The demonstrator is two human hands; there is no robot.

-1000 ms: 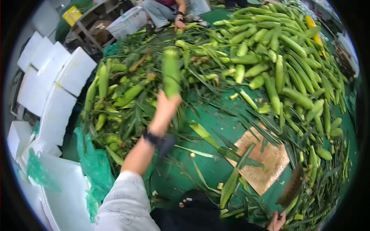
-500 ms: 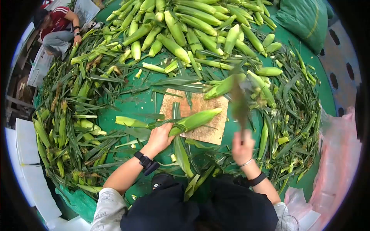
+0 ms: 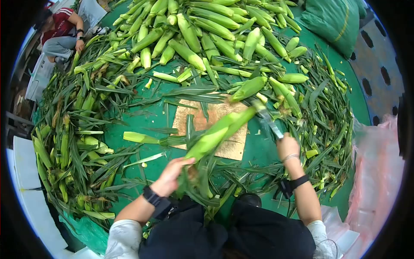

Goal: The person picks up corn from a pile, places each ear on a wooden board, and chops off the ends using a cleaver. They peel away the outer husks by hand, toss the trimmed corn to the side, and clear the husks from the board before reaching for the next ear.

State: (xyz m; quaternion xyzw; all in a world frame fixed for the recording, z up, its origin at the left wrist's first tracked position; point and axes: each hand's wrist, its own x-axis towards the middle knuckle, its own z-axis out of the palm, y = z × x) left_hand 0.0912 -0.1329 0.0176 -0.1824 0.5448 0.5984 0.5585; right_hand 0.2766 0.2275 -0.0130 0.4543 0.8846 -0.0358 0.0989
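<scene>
My left hand (image 3: 172, 175) is closed round the lower, silk end of a green-husked ear of corn (image 3: 211, 140). The ear slants up to the right over a worn wooden cutting board (image 3: 235, 149), its stalk end reaching past the board's right edge. In my right hand (image 3: 290, 149) is the handle of a knife (image 3: 269, 123). Its blade, smeared by motion, points up and left, and its tip overlaps the stalk end in this view. Another husked ear (image 3: 250, 89) lies at the board's far right corner.
A large heap of ears (image 3: 185, 34) covers the far side of the green floor (image 3: 142, 116). Stripped leaves pile up at left (image 3: 73, 138) and right (image 3: 327, 129). A green sack (image 3: 332, 23) stands at far right. Another person (image 3: 62, 34) sits at far left.
The ear has tilted more steeply, and my left hand has moved down towards me. My right hand has shifted right and slightly up, the knife swinging from upright to leaning left against the stalk end.
</scene>
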